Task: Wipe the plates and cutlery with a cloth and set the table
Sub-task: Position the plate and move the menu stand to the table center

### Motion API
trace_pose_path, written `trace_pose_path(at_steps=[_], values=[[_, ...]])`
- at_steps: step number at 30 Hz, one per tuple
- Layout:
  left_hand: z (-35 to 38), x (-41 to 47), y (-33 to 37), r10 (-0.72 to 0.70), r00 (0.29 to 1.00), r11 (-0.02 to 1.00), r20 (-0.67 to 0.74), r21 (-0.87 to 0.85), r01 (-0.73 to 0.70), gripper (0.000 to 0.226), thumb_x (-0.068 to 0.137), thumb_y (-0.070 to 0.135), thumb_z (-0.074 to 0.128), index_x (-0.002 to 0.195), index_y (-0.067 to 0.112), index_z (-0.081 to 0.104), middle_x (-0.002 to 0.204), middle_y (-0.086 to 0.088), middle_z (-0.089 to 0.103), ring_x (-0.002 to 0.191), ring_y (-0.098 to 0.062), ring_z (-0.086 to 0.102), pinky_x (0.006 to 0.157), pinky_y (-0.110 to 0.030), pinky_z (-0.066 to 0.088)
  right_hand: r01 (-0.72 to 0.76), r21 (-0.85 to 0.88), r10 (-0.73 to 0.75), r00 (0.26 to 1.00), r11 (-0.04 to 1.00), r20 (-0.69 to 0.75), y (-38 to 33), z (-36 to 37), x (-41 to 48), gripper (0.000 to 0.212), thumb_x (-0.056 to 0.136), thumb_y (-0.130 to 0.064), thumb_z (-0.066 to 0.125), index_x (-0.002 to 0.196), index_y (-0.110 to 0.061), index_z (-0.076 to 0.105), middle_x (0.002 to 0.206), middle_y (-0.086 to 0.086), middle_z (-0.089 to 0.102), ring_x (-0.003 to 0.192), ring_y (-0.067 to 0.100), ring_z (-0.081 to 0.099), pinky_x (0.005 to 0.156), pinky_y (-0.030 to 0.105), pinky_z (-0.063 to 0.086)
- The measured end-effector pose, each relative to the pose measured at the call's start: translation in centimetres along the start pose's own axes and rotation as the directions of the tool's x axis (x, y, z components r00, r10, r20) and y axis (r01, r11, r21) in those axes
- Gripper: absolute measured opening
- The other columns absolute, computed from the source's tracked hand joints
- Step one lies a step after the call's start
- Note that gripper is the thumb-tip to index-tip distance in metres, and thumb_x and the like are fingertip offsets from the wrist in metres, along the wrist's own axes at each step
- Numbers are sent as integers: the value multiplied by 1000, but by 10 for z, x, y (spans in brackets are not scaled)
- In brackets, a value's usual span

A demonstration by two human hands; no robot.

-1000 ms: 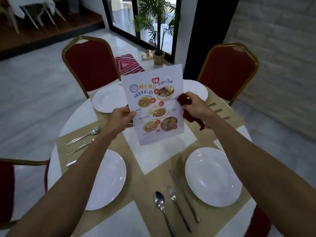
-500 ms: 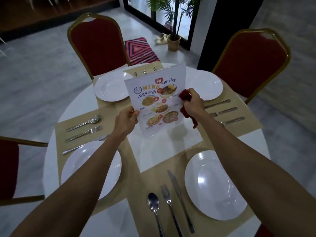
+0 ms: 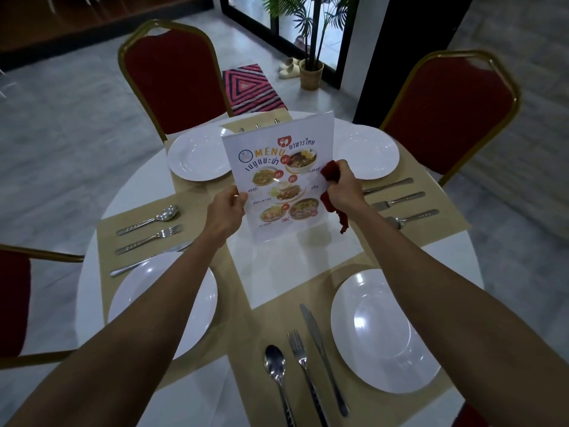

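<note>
A white menu stand [image 3: 278, 167] with food pictures is upright over the middle of the round white table [image 3: 304, 263]. My left hand [image 3: 226, 211] grips its left edge. My right hand [image 3: 345, 188] holds a crumpled red cloth [image 3: 331, 192] against the menu's right edge, and a strip of cloth hangs below the fist. White plates sit on tan placemats: near right [image 3: 383, 329], near left [image 3: 147, 300], far left [image 3: 200, 157], far right [image 3: 374, 155]. A spoon [image 3: 275, 368], fork [image 3: 303, 365] and knife [image 3: 321, 355] lie left of the near right plate.
Cutlery sets lie on the left placemat [image 3: 147, 229] and the right placemat [image 3: 400, 200]. Red chairs with gold frames stand at the far left [image 3: 172, 75], far right [image 3: 446, 109] and left [image 3: 15, 300]. A potted palm [image 3: 311, 72] and a striped mat [image 3: 252, 89] are on the floor beyond.
The menu, held in both hands, has come down nearer the table's middle and a little farther from me. The view has tilted down and the table fills more of it.
</note>
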State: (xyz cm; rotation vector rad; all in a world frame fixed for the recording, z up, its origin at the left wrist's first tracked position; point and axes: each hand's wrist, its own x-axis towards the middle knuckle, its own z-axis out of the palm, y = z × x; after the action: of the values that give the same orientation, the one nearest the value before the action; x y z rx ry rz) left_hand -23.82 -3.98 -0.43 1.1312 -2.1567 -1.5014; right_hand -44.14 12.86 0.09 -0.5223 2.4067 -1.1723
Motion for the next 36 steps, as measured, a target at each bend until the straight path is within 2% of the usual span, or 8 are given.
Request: trace_pose_path(at_steps=[3, 6, 9, 14, 16, 20, 30, 36], values=[[0, 0, 5, -12, 1000, 998, -15, 58, 13, 29, 102, 30, 50, 125, 20, 63, 120, -2, 69, 107, -25, 66, 95, -50, 55, -26, 22, 25, 999, 999, 42, -1, -6, 2, 32, 98, -2, 40, 121, -21, 51, 112, 8, 62, 100, 32, 63, 83, 51, 60], [-2, -1, 6, -36, 999, 993, -16, 109, 37, 30, 99, 33, 53, 123, 19, 65, 118, -1, 70, 103, -24, 67, 94, -48, 55, -71, 65, 68, 997, 995, 48, 2, -12, -1, 33, 100, -6, 40, 126, -23, 52, 110, 12, 64, 96, 34, 66, 74, 47, 61], [-3, -2, 2, -63, 998, 989, -12, 134, 64, 31, 96, 34, 57, 120, 19, 68, 115, 1, 72, 100, -23, 68, 92, -48, 56, -92, 117, 90, 996, 989, 14, 8, -18, -5, 32, 99, -9, 41, 126, -23, 51, 108, 15, 66, 91, 39, 69, 72, 50, 60], [0, -8, 3, -64, 997, 986, -32, 151, 68, 27, 98, 31, 56, 118, 16, 67, 114, -4, 72, 100, -26, 68, 93, -46, 55, -97, 191, 100, 995, 977, -6, 5, -26, -22, 32, 102, -3, 40, 127, -19, 50, 101, 13, 67, 73, 25, 66, 57, 39, 57], [2, -11, 4, -49, 997, 986, -65, 155, 58, 26, 100, 29, 54, 117, 16, 67, 113, -6, 72, 100, -27, 68, 91, -42, 55, -87, 173, 86, 996, 981, 16, 3, -23, -26, 32, 102, -4, 40, 130, -18, 50, 103, 13, 68, 79, 26, 68, 63, 41, 59], [8, -17, 6, -17, 993, 981, -115, 191, 39, 26, 102, 24, 51, 119, 13, 67, 116, -6, 71, 100, -25, 66, 79, -30, 45, -75, 91, 72, 997, 993, 39, -2, -17, -29, 36, 100, -8, 43, 133, -19, 50, 114, 13, 68, 103, 34, 67, 90, 52, 58], [14, -18, 1, -32, 982, 988, -184, 141, 58, 21, 101, 15, 53, 113, 12, 71, 112, -8, 73, 102, -27, 68, 80, -27, 46, -65, 42, 64, 997, 997, 31, -7, -9, -24, 33, 98, -10, 45, 129, -14, 56, 115, 14, 66, 106, 34, 63, 96, 52, 54], [17, -12, -2, -13, 976, 989, -216, 143, 45, 22, 101, 13, 54, 112, 14, 72, 110, -7, 75, 99, -27, 70, 93, -39, 55, -30, 37, 27, 998, 999, 62, -8, -8, -18, 38, 100, -10, 47, 137, -15, 54, 120, 11, 64, 111, 32, 61, 98, 47, 53]])
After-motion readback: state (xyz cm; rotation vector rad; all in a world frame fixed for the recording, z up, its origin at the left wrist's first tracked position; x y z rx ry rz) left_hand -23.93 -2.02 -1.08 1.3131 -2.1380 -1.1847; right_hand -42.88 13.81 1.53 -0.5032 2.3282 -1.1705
